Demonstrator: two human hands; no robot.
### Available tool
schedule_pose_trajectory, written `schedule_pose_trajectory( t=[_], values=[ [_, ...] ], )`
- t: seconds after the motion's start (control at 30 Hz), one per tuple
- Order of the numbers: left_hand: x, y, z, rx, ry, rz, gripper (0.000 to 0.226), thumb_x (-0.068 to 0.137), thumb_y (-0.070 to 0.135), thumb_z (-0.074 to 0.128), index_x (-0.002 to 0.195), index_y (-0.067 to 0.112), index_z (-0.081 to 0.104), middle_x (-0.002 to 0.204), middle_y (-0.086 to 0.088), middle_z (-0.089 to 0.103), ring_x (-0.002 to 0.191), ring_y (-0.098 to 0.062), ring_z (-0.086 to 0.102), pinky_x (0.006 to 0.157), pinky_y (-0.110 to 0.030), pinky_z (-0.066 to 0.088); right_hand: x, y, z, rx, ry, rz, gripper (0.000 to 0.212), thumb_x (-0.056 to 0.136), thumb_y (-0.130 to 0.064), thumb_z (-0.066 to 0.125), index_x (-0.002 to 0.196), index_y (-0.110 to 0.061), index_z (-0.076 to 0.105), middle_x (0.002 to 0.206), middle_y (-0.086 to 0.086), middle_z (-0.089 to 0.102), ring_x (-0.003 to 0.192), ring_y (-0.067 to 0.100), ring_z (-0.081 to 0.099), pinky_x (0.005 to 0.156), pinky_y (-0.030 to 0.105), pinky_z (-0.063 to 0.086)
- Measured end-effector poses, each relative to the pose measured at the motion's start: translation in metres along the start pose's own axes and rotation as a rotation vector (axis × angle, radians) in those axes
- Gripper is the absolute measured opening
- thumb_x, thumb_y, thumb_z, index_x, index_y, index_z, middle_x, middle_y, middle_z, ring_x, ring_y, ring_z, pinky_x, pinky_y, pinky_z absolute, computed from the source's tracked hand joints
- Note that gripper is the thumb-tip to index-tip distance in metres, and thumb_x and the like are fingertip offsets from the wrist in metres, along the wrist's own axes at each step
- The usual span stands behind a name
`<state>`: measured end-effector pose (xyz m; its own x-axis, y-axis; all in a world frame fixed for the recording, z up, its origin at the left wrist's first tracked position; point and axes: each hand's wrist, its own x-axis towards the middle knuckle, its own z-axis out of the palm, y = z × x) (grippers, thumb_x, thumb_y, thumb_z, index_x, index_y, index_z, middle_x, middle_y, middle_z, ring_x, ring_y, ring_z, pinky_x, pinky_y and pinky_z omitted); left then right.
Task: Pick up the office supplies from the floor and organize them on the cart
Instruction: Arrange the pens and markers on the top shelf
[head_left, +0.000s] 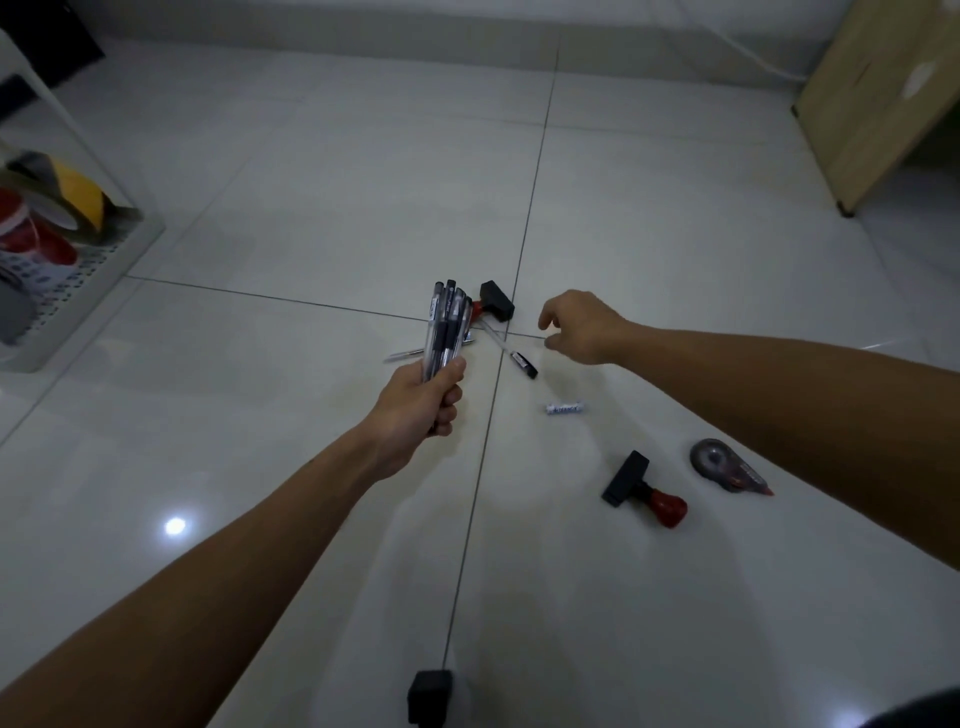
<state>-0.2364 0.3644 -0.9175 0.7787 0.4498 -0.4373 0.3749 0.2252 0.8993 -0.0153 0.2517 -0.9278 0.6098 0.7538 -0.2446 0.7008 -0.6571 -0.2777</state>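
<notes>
My left hand (423, 402) grips a bundle of several pens (447, 325), tips up, above the white tiled floor. My right hand (584, 327) hovers with loosely curled fingers and holds nothing, just right of a pen (511, 351) lying on the floor. Another pen (408, 354) lies behind the bundle. A black stamp with a red handle (496, 304) lies beyond the pens. A second stamp (644, 491), a correction tape (724, 465) and a small white tube (566, 408) lie to the right. The white cart (104, 270) stands at the far left.
The cart's shelf holds tape rolls (78, 200) and red containers (36, 234). A wooden cabinet (878, 98) stands at the back right with a white cable (748, 52) along the wall. A small black block (430, 696) sits near the bottom edge.
</notes>
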Motion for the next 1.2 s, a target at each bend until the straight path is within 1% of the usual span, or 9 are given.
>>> schedule_pose_trajectory(
  t=[0.23, 0.37, 0.6, 0.7, 0.87, 0.97, 1.07, 1.13, 1.2],
  values=[
    [-0.005, 0.003, 0.005, 0.046, -0.016, 0.05, 0.022, 0.101, 0.034, 0.051, 0.092, 0.014, 0.054, 0.063, 0.004, 0.043, 0.052, -0.01, 0.035, 0.048, -0.023, 0.035, -0.016, -0.01, 0.018, -0.104, -0.34, -0.128, 0.046, 0.1, -0.026, 0.054, 0.144, -0.017, 0.046, 0.142, 0.013, 0.043, 0.126, 0.03, 0.047, 0.104, 0.036, 0.039],
    [-0.008, 0.005, 0.003, 0.011, -0.001, 0.07, 0.028, 0.101, 0.038, 0.049, 0.099, 0.011, 0.056, 0.061, 0.004, 0.039, 0.05, -0.011, 0.03, 0.047, -0.024, 0.027, -0.019, -0.019, 0.034, -0.289, -0.441, -0.136, 0.039, 0.101, -0.024, 0.047, 0.136, -0.007, 0.05, 0.14, 0.017, 0.04, 0.119, 0.034, 0.05, 0.101, 0.042, 0.045],
    [-0.007, 0.001, -0.007, -0.063, 0.114, 0.056, 0.042, 0.101, 0.049, 0.042, 0.099, 0.01, 0.057, 0.058, 0.003, 0.04, 0.047, -0.01, 0.027, 0.046, -0.025, 0.023, -0.031, -0.02, 0.041, -0.299, -0.265, -0.105, 0.025, 0.096, -0.007, 0.052, 0.12, -0.001, 0.051, 0.121, 0.018, 0.049, 0.086, 0.024, 0.048, 0.074, 0.034, 0.047],
    [-0.005, -0.001, -0.01, -0.077, 0.181, 0.059, 0.037, 0.099, 0.047, 0.049, 0.097, 0.011, 0.057, 0.058, 0.003, 0.039, 0.047, -0.01, 0.027, 0.046, -0.025, 0.023, -0.039, -0.017, 0.04, -0.288, -0.232, -0.087, 0.026, 0.094, -0.005, 0.057, 0.12, -0.003, 0.052, 0.121, 0.017, 0.049, 0.086, 0.025, 0.05, 0.072, 0.033, 0.045],
    [-0.002, 0.0, -0.009, -0.051, 0.223, 0.062, 0.031, 0.096, 0.043, 0.057, 0.096, 0.012, 0.059, 0.058, 0.004, 0.041, 0.049, -0.011, 0.031, 0.044, -0.024, 0.027, -0.051, -0.011, 0.044, -0.312, -0.246, -0.109, 0.024, 0.094, -0.001, 0.053, 0.118, 0.0, 0.053, 0.12, 0.019, 0.052, 0.101, 0.032, 0.06, 0.074, 0.034, 0.046],
    [-0.003, 0.001, -0.007, -0.042, 0.208, 0.074, 0.032, 0.097, 0.044, 0.056, 0.096, 0.012, 0.059, 0.058, 0.004, 0.041, 0.049, -0.01, 0.031, 0.044, -0.024, 0.028, -0.057, -0.009, 0.049, -0.29, -0.229, -0.122, 0.017, 0.092, 0.002, 0.052, 0.107, -0.005, 0.049, 0.103, 0.012, 0.05, 0.092, 0.03, 0.057, 0.067, 0.033, 0.04],
    [-0.002, 0.001, -0.008, 0.001, 0.223, 0.09, 0.03, 0.097, 0.043, 0.056, 0.093, 0.014, 0.059, 0.058, 0.005, 0.041, 0.048, -0.01, 0.031, 0.043, -0.023, 0.028, -0.054, -0.01, 0.05, -0.151, -0.183, -0.113, 0.022, 0.088, 0.0, 0.056, 0.099, -0.009, 0.039, 0.086, 0.005, 0.044, 0.082, 0.025, 0.051, 0.06, 0.034, 0.041],
    [-0.002, 0.0, -0.009, 0.061, 0.251, 0.112, 0.029, 0.097, 0.043, 0.055, 0.091, 0.015, 0.059, 0.06, 0.004, 0.043, 0.05, -0.01, 0.033, 0.044, -0.022, 0.03, -0.048, -0.013, 0.045, -0.012, -0.132, -0.136, 0.017, 0.088, -0.005, 0.059, 0.103, -0.01, 0.053, 0.096, 0.006, 0.056, 0.085, 0.022, 0.056, 0.068, 0.034, 0.049],
    [-0.002, -0.002, -0.01, 0.163, 0.276, 0.173, 0.028, 0.097, 0.042, 0.055, 0.086, 0.017, 0.057, 0.065, 0.003, 0.046, 0.054, -0.011, 0.038, 0.047, -0.024, 0.034, -0.043, -0.018, 0.035, 0.158, -0.086, -0.153, 0.014, 0.09, -0.01, 0.062, 0.104, -0.011, 0.064, 0.098, 0.002, 0.062, 0.087, 0.017, 0.059, 0.073, 0.027, 0.048]
  ],
)
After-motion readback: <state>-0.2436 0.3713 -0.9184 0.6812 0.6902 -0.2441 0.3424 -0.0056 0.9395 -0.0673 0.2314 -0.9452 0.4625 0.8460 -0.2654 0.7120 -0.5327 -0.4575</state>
